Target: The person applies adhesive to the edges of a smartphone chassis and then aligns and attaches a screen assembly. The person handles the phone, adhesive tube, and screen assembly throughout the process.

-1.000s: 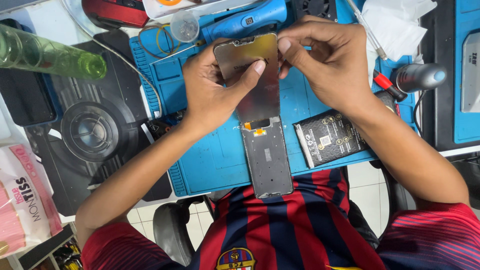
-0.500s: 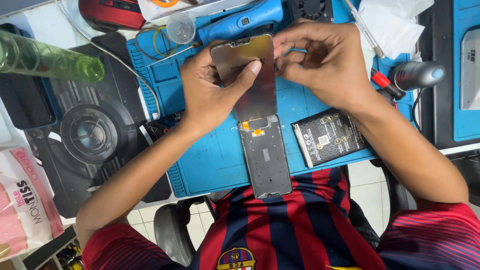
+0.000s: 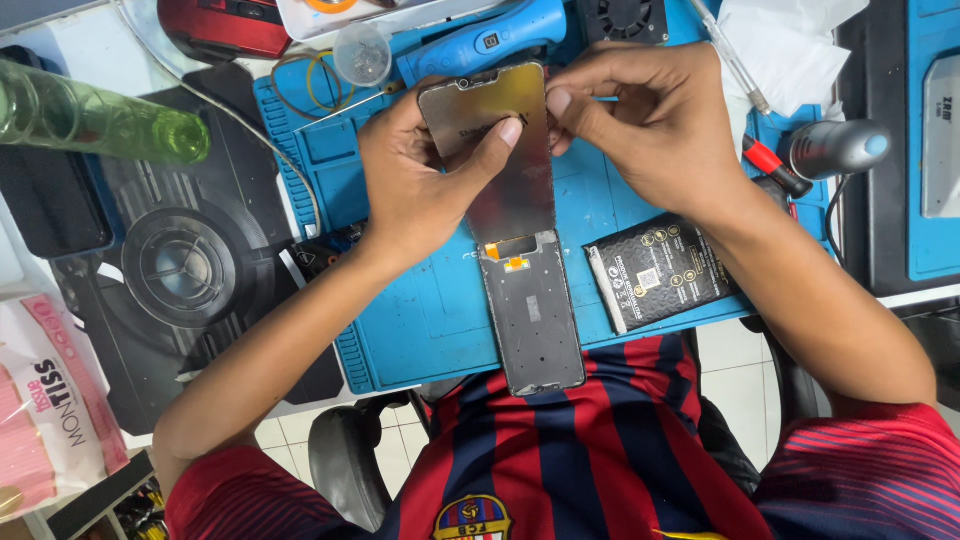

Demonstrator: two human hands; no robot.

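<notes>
While the screen panel [image 3: 490,150] is clamped by the left hand [image 3: 420,185] and pinched at its edge by the right hand [image 3: 655,130], cracking may be caused by excess bending.

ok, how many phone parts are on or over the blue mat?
3. The screen panel is held up by the left hand and right hand; the grey phone frame lies just below it on the blue mat; the black battery lies right of the frame. Others may be hidden.

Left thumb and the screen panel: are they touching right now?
Touching. The head view shows the left hand with its thumb pressed flat across the screen panel, no gap visible; its fingers wrap behind the panel's edge.
</notes>
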